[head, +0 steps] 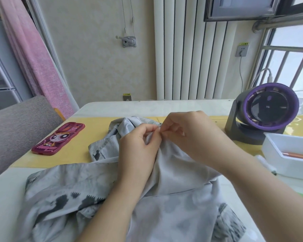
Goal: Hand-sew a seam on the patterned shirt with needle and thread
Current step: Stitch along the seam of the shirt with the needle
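Box (pixel 285 167) holds copper rod (pixel 299 156); left hand (pixel 138 145), right hand (pixel 185 135) pinch shirt (pixel 173 172).

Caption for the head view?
Left hand holds a fold of the patterned shirt; right hand pinches at its seam, over the table.

Left hand (pixel 138 145) and right hand (pixel 187 135) pinch one raised fold of grey patterned fabric shirt (pixel 173 198), fingertips meeting. Pink cartoon phone case (pixel 59 137) left, purple-rimmed grey desk fan (pixel 262 112) right on surface (pixel 80 152).

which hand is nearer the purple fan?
Right. The right hand pinches the shirt just left of the fan; the left hand grips the shirt farther left, beyond the right hand.
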The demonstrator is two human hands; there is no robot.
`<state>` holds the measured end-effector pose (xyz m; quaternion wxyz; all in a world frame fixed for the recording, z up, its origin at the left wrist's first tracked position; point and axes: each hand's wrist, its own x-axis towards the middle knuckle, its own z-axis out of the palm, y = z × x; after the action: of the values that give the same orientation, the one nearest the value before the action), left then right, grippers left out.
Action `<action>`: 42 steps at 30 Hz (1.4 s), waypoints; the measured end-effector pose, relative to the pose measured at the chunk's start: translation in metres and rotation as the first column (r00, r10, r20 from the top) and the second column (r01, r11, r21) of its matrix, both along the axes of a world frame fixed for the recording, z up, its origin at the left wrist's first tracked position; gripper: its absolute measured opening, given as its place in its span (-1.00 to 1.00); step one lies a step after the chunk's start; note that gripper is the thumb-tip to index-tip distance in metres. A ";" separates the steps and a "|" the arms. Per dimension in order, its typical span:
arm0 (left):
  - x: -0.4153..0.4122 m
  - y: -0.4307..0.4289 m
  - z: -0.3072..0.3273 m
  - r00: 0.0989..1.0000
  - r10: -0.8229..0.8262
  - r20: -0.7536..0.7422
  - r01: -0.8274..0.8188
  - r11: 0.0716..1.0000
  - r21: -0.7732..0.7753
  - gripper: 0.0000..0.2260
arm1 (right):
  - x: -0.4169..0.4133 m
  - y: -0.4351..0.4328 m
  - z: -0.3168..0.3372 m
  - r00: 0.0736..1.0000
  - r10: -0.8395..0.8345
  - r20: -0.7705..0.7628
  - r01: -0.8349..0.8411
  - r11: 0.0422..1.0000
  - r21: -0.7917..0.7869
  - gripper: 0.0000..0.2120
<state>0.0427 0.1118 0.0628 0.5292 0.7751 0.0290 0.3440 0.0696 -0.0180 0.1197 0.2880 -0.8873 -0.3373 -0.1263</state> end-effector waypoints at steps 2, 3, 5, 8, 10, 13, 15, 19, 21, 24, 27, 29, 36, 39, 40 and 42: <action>0.000 0.001 0.001 1.000 -0.014 0.021 0.015 0.999 -0.036 -0.87 | 0.002 -0.002 0.003 0.999 0.000 -0.037 0.002 0.999 0.055 -0.91; 0.000 0.001 0.002 0.999 -0.023 0.031 0.025 0.998 -0.058 -0.85 | 0.002 -0.007 0.008 0.998 0.000 -0.069 0.006 0.996 0.088 -0.92; -0.002 0.001 0.005 0.997 -0.063 0.051 0.068 0.994 -0.088 -0.81 | 0.002 -0.019 0.021 0.998 -0.027 -0.065 0.038 0.986 0.165 -0.96; -0.004 -0.004 0.005 0.987 -0.132 0.089 0.136 0.990 -0.041 -0.80 | 0.006 -0.029 0.027 0.988 -0.152 -0.021 0.153 0.978 0.144 -0.78; -0.006 -0.008 0.006 0.979 -0.171 0.113 0.172 0.985 -0.001 -0.80 | 0.011 -0.026 0.021 0.981 -0.156 -0.114 0.158 0.987 0.013 -0.59; -0.004 -0.007 0.007 0.971 -0.162 0.178 0.137 0.980 0.145 -0.83 | 0.011 -0.018 0.010 0.939 0.003 -0.343 0.034 0.994 0.100 -0.52; -0.002 -0.003 0.007 0.968 -0.144 0.203 0.108 0.978 0.178 -0.87 | 0.014 -0.017 0.008 0.906 0.067 -0.418 0.051 0.963 0.265 -0.68; -0.003 -0.002 0.007 0.966 -0.173 0.191 0.138 0.973 0.186 -0.84 | 0.019 -0.015 0.006 0.835 0.195 -0.515 0.071 0.889 0.452 -0.85; -0.005 -0.002 0.008 0.962 -0.217 0.164 0.184 0.964 0.192 -0.81 | 0.020 -0.015 0.008 0.825 0.227 -0.517 0.108 0.836 0.538 -0.85; -0.007 -0.001 0.010 0.949 -0.300 0.101 0.285 0.948 0.138 -0.81 | 0.022 -0.018 0.016 0.722 0.445 -0.530 0.186 0.614 0.767 -0.82; -0.010 -0.004 0.013 0.921 -0.390 0.002 0.390 0.920 0.026 -0.84 | 0.018 -0.023 0.022 0.576 0.664 -0.477 0.297 0.374 0.879 -0.80; -0.013 -0.005 0.016 0.900 -0.433 -0.050 0.432 0.901 -0.031 -0.87 | 0.015 -0.020 0.021 0.612 0.647 -0.454 0.247 0.389 0.888 -0.80; -0.042 -0.005 0.033 0.854 -0.481 -0.199 0.486 0.874 -0.027 -0.85 | 0.008 -0.025 0.032 0.987 0.135 0.084 -0.139 0.990 0.040 -0.85; -0.060 -0.006 0.042 0.834 -0.483 -0.268 0.510 0.860 0.038 -0.86 | -0.002 -0.030 0.038 0.964 0.132 0.233 -0.078 0.971 -0.227 -0.89; -0.065 -0.007 0.045 0.828 -0.481 -0.288 0.515 0.856 0.053 -0.87 | -0.007 -0.032 0.044 0.977 0.096 0.188 -0.043 0.962 -0.268 -0.89; -0.077 -0.008 0.049 0.816 -0.477 -0.326 0.528 0.846 0.082 -0.88 | -0.018 -0.039 0.058 0.993 -0.007 -0.115 -0.018 0.976 -0.217 -0.86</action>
<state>-0.0344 0.1037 0.1119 0.5233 0.8391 -0.1284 0.0741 0.0512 -0.0572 0.1774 0.2081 -0.9184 -0.3346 -0.0364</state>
